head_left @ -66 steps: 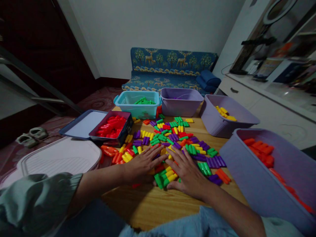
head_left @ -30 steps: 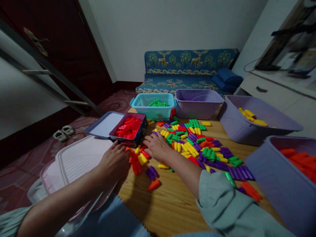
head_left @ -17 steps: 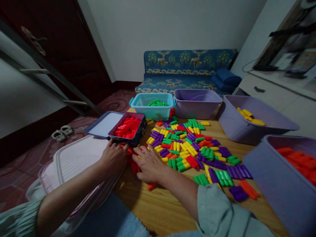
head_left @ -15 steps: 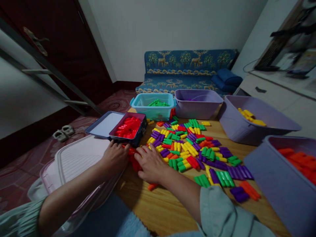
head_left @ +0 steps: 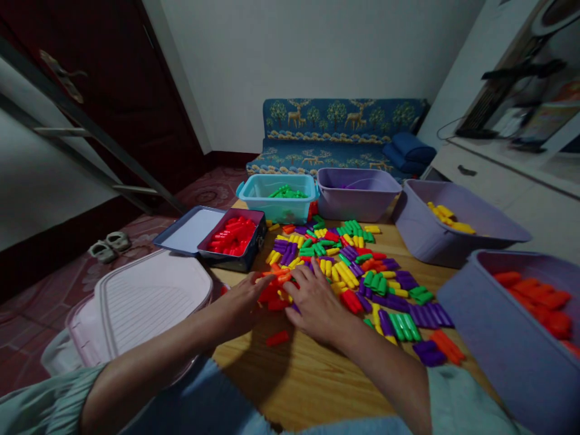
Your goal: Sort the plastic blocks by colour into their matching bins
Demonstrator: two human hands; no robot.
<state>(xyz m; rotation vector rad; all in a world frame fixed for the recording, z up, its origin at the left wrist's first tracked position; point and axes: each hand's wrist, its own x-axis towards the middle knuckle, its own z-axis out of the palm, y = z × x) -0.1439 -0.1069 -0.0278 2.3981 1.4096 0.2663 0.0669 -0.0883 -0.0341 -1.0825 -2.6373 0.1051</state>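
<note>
My left hand (head_left: 247, 299) rests at the left side of a small pile of red plastic pieces (head_left: 270, 296), its fingers stretched over the edge of the pile. On the other side, my right hand (head_left: 315, 305) lies with fingers spread, touching the pile and the mixed pieces beyond. An orange piece (head_left: 283, 275) shows near the fingertips of both hands. One loose red piece (head_left: 277, 338) lies on the wood in front of them. Green, yellow, purple and red pieces (head_left: 344, 275) spread across the table to the right. The undersides of my fingers are hidden.
A dark box (head_left: 235, 261) of red pieces stands with its lid open. A turquoise bin (head_left: 276, 205) holds green pieces. Purple bins (head_left: 357, 204) line the back and right; one (head_left: 480, 338) holds orange-red pieces. Pale lids (head_left: 154, 296) lie left of the wooden table (head_left: 317, 386).
Both hands have moved right, away from the dark box's front, towards the mixed pieces. The red pieces between them have shifted along. The view has also moved slightly.
</note>
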